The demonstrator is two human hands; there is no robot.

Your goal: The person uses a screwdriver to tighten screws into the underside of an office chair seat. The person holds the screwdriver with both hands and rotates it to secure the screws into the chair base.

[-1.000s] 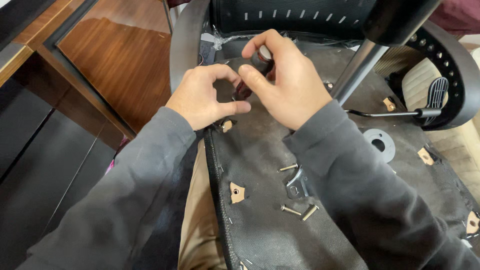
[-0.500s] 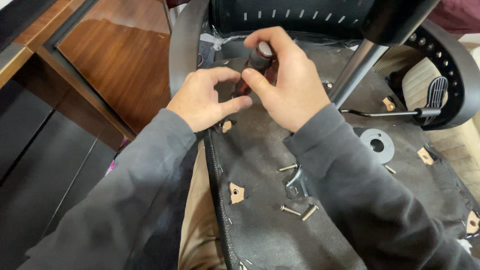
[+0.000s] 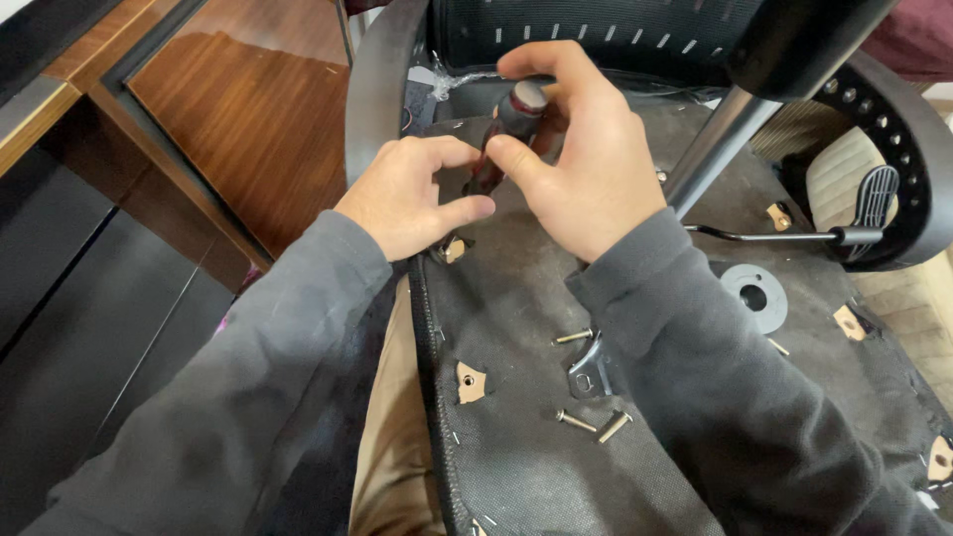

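Screwdriver with dark red-and-black handle (image 3: pixel 508 129) stands near-upright at the far-left corner of the black fabric underside of the upturned office chair seat (image 3: pixel 536 467), tip hidden between the hands. The right hand (image 3: pixel 581 149) is closed around the handle, thumb pressed to its side. The left hand (image 3: pixel 417 194) is curled beside the lower shaft, fingertips pinched near the tip; whether it holds a fastener cannot be told.

Risks, as judged from this position:
- Tip slip: the left fingers sit just beside the tip, so a tilted shaft could drive it into them or tear the fabric.
- Loose hardware: 3 brass-coloured bolts (image 3: pixel 574 337) and a small metal bracket (image 3: pixel 586 375) lie unrestrained on the seat (resting across the person's lap); a shift of the knees could roll them off.
- Interference: the silver gas-lift column (image 3: pixel 717 147) stands close by the right wrist and could limit its turning.

A grey round washer (image 3: pixel 754 296) and a black lever handle (image 3: pixel 874 199) lie to the right. A polished wooden cabinet panel (image 3: pixel 238 109) and dark flooring (image 3: pixel 89 328) border the left.
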